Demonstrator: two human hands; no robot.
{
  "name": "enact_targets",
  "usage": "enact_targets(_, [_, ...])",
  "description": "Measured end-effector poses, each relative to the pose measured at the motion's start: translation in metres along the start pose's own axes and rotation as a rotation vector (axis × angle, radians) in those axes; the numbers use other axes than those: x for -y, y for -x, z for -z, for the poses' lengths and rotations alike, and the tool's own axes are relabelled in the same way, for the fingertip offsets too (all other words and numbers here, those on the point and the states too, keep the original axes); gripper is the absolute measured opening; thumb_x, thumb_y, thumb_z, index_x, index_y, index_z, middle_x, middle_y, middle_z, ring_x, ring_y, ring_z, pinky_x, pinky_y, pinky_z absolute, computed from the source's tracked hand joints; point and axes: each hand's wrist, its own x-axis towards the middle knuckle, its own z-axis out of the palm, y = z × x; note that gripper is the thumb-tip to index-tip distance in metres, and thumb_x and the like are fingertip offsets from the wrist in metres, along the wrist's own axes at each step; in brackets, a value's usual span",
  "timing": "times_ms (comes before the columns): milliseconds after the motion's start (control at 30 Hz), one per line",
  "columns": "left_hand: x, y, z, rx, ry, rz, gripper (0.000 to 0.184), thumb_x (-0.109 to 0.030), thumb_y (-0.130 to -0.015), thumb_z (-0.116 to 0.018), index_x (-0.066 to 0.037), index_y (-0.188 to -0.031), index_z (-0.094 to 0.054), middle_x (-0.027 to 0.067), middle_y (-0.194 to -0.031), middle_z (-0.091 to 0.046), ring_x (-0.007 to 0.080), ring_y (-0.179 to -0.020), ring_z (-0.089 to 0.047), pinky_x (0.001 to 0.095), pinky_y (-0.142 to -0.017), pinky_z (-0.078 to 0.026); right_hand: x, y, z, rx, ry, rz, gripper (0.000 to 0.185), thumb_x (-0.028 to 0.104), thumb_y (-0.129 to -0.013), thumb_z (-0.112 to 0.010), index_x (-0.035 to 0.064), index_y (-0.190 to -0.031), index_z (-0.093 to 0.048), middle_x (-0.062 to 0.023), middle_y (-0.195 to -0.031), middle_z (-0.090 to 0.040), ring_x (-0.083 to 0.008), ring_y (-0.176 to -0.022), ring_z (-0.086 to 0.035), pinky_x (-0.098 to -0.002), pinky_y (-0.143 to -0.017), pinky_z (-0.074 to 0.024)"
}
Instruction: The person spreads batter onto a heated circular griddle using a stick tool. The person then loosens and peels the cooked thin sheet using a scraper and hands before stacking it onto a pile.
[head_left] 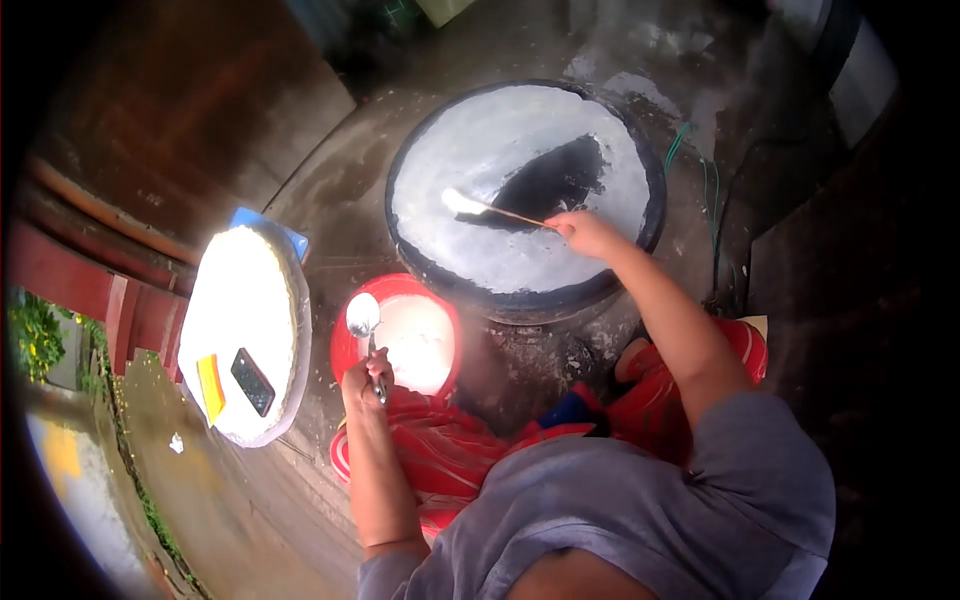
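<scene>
My left hand (368,377) is closed round the handle of a metal ladle (363,315), whose bowl is over the rim of a red basin (450,310). White batter-like liquid (415,345) lies in the basin. My right hand (585,233) pinches a thin stick (520,217) above a large round dark griddle (655,190). At the stick's far end is something white (465,203). A white layer (440,150) covers much of the griddle, with a dark bare patch (560,175) near the middle.
To the left is a round tray (302,340) of white stuff, bearing a dark phone (252,382) and a yellow-orange item (211,388). A blue object (295,242) shows behind it. Green cords (678,145) lie right of the griddle.
</scene>
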Motion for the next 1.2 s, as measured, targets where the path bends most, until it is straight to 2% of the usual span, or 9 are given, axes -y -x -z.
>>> enact_targets(133, [-0.007,-0.007,0.009,-0.008,-0.004,-0.008,0.019,-0.010,-0.092,-0.028,0.007,-0.094,-0.037,0.0067,-0.070,-0.045,0.0122,-0.047,-0.044,0.0222,-0.041,-0.040,0.039,0.037,0.068,0.131,0.186,-0.130,0.031,0.012,-0.081,-0.049,0.0192,-0.107,-0.062,-0.0082,-0.101,-0.063,-0.0250,-0.086,-0.060,-0.0332,-0.073,-0.0475])
enact_targets(200, [-0.009,-0.010,0.015,0.007,-0.002,0.011,0.027,-0.018,-0.095,-0.025,0.007,-0.095,-0.036,0.0074,-0.074,-0.046,0.0126,-0.049,-0.046,0.0227,-0.041,-0.040,0.040,0.058,0.069,-0.254,0.419,0.032,0.036,0.010,-0.075,-0.054,0.0196,-0.109,-0.061,-0.0080,-0.091,-0.063,-0.0239,-0.080,-0.060,-0.0349,-0.068,-0.0478])
enact_targets(433, [-0.007,-0.017,0.013,-0.001,-0.035,-0.033,0.018,-0.007,-0.091,-0.024,0.007,-0.093,-0.035,0.0092,-0.072,-0.045,0.0140,-0.047,-0.043,0.0227,-0.040,-0.041,0.077,0.075,-0.091,-0.449,0.550,0.267,0.048,0.001,-0.071,-0.047,0.0150,-0.116,-0.056,-0.0071,-0.079,-0.055,-0.0268,-0.067,-0.055,-0.0371,-0.057,-0.0464])
enact_targets(567, [-0.012,-0.020,0.019,0.000,-0.041,-0.070,0.009,-0.001,-0.087,-0.027,0.006,-0.087,-0.033,0.0106,-0.072,-0.045,0.0137,-0.047,-0.043,0.0226,-0.040,-0.041,0.039,0.067,-0.062,-0.417,0.724,0.057,0.040,0.007,-0.079,-0.046,0.0117,-0.119,-0.051,-0.0070,-0.084,-0.059,-0.0247,-0.065,-0.059,-0.0371,-0.053,-0.0476])
enact_targets(700, [-0.018,-0.022,0.025,-0.003,-0.038,-0.036,0.011,-0.002,-0.088,-0.027,0.007,-0.088,-0.034,0.0102,-0.071,-0.045,0.0136,-0.047,-0.043,0.0222,-0.040,-0.041,0.051,0.078,-0.038,-0.446,0.450,-0.097,0.047,0.005,-0.071,-0.055,0.0132,-0.118,-0.053,-0.0086,-0.088,-0.059,-0.0265,-0.073,-0.061,-0.0394,-0.059,-0.0486])
enact_targets(833, [-0.015,-0.020,0.017,-0.033,-0.021,-0.029,0.014,-0.004,-0.089,-0.027,0.007,-0.089,-0.036,0.0093,-0.070,-0.046,0.0130,-0.046,-0.043,0.0218,-0.040,-0.040,0.047,0.093,-0.057,-0.390,0.439,0.285,0.047,0.004,-0.070,-0.053,0.0159,-0.115,-0.055,-0.0083,-0.084,-0.058,-0.0279,-0.070,-0.059,-0.0397,-0.060,-0.0483])
enact_targets(967, [-0.015,-0.019,0.020,-0.005,-0.046,0.003,0.014,-0.004,-0.089,-0.027,0.006,-0.089,-0.037,0.0086,-0.070,-0.046,0.0127,-0.046,-0.043,0.0217,-0.040,-0.040,0.009,0.074,-0.008,-0.536,0.619,-0.041,0.041,0.003,-0.070,-0.053,0.0123,-0.110,-0.057,-0.0095,-0.080,-0.058,-0.0290,-0.068,-0.059,-0.0396,-0.058,-0.0475])
enact_targets(1100, [-0.016,-0.021,0.019,-0.032,-0.059,0.001,0.014,-0.005,-0.090,-0.028,0.005,-0.086,-0.038,0.0083,-0.069,-0.046,0.0129,-0.047,-0.045,0.0217,-0.040,-0.040,0.039,0.078,-0.008,-0.465,0.301,-0.265,0.041,0.006,-0.068,-0.057,0.0129,-0.109,-0.057,-0.0109,-0.086,-0.060,-0.0293,-0.078,-0.061,-0.0410,-0.065,-0.0489])
enact_targets(1200, [-0.011,-0.020,0.013,-0.067,-0.035,-0.015,0.011,-0.004,-0.090,-0.032,0.003,-0.088,-0.041,0.0072,-0.066,-0.046,0.0126,-0.045,-0.044,0.0207,-0.039,-0.041,0.025,0.084,-0.031,-0.490,0.507,-0.005,0.040,0.005,-0.069,-0.056,0.0147,-0.109,-0.057,-0.0098,-0.085,-0.058,-0.0283,-0.073,-0.061,-0.0403,-0.061,-0.0488])
